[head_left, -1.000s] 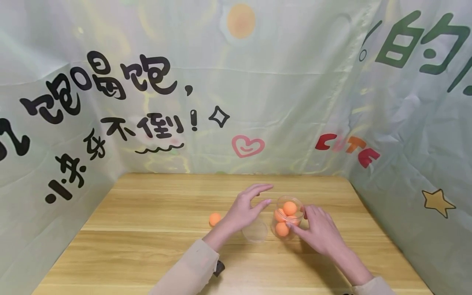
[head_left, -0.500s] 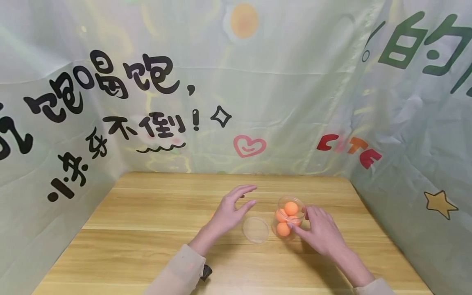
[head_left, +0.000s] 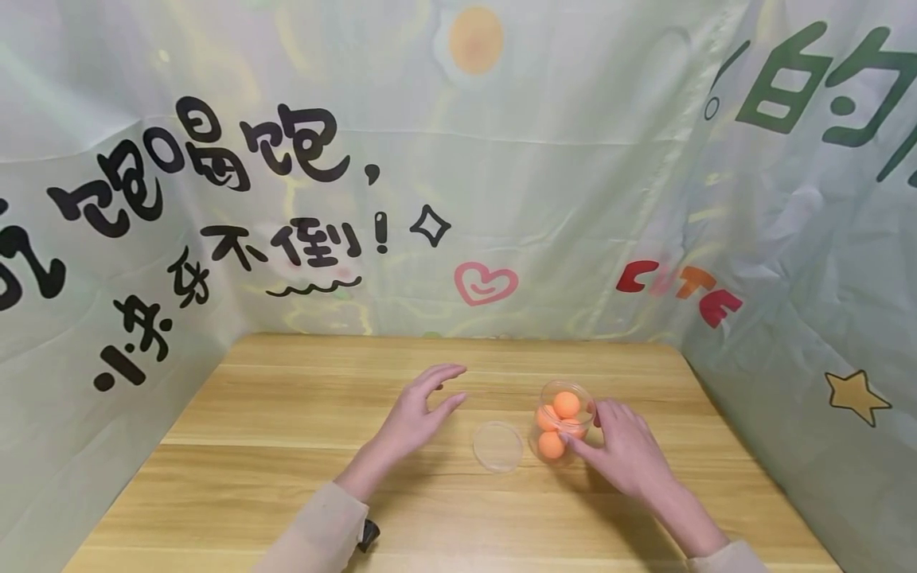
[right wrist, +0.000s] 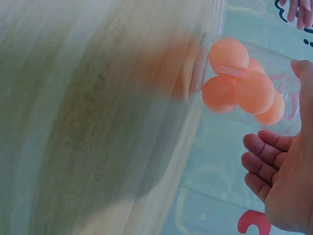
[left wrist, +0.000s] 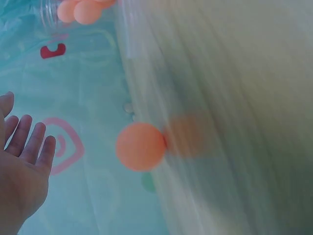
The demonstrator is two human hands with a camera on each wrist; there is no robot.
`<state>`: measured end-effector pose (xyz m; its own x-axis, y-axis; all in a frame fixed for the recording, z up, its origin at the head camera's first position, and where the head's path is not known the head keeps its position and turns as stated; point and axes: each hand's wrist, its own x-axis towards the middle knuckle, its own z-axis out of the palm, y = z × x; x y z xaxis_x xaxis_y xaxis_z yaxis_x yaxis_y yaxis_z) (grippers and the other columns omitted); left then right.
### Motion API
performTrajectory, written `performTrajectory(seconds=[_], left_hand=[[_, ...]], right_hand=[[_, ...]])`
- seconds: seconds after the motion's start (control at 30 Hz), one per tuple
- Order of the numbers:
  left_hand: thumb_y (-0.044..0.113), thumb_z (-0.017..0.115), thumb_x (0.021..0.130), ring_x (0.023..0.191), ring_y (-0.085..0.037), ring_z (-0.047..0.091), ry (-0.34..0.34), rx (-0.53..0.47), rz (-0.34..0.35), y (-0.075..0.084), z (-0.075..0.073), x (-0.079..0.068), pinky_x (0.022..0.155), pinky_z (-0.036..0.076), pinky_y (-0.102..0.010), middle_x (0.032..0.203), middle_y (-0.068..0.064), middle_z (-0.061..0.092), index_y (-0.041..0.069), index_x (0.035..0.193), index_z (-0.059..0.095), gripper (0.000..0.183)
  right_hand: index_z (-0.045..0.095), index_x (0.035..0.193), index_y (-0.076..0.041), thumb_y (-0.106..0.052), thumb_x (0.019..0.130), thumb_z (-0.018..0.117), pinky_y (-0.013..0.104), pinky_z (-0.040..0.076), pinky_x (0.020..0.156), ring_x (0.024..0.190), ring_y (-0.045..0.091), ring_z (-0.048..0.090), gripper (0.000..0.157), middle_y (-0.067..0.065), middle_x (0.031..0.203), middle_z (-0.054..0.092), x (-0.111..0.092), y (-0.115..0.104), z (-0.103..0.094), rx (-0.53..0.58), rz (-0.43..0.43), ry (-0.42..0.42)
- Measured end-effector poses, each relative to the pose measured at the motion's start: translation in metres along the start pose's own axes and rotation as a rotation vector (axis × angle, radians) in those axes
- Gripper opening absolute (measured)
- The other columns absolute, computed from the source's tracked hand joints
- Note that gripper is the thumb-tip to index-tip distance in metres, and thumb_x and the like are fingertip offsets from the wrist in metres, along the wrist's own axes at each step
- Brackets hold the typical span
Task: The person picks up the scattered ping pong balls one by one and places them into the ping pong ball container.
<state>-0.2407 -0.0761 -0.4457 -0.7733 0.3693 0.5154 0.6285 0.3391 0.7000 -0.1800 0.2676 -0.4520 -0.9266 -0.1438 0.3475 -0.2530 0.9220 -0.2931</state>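
Observation:
My right hand holds a clear plastic jar upright on the table, thumb at its near side and fingers round its right side. Several orange balls, which look like table tennis balls, lie inside it; the top is uncovered. Left of the jar lies a clear round lid, flat on the wood. My left hand is over the table left of the lid, fingers spread and thumb apart, holding nothing. One loose orange ball rests on the table in the left wrist view; my left hand hides it in the head view.
The wooden table is enclosed by pale printed cloth at the back and both sides. A small black object shows at the left sleeve's cuff.
My left hand has moved left and away from the jar, uncovering the lid and covering the loose ball in the head view. My right hand has stayed at the jar.

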Motion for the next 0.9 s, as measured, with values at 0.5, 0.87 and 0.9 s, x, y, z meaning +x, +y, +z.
performTrajectory(seconds=[0.5,0.87,0.9], left_hand=[[0.017,0.074,0.099,0.136,-0.024,0.055,-0.089,0.084,-0.112,-0.026,-0.027,-0.018,0.109,0.051,-0.047,0.145,-0.002,0.060,0.015,0.142,0.063,0.045],[0.017,0.073,0.099,0.124,-0.028,0.062,-0.249,0.132,-0.158,-0.043,-0.037,-0.024,0.103,0.054,-0.050,0.141,-0.008,0.062,0.005,0.139,0.064,0.042],[0.017,0.073,0.099,0.123,-0.029,0.062,-0.264,0.134,-0.161,-0.044,-0.038,-0.025,0.103,0.054,-0.051,0.141,-0.008,0.061,0.005,0.139,0.064,0.042]], right_hand=[[0.059,0.106,-0.007,-0.056,0.091,0.075,0.045,0.045,0.078,0.087,0.019,0.052,0.054,0.004,0.092,0.058,-0.001,-0.001,-0.001,-0.006,0.003,-0.007],[0.059,0.108,-0.006,-0.056,0.091,0.075,0.045,0.045,0.078,0.086,0.019,0.052,0.055,0.003,0.093,0.057,-0.001,0.000,-0.001,-0.015,0.000,-0.006],[0.059,0.108,-0.005,-0.056,0.091,0.075,0.045,0.046,0.079,0.086,0.019,0.052,0.056,0.004,0.093,0.058,-0.001,0.001,-0.001,-0.015,0.000,-0.006]])
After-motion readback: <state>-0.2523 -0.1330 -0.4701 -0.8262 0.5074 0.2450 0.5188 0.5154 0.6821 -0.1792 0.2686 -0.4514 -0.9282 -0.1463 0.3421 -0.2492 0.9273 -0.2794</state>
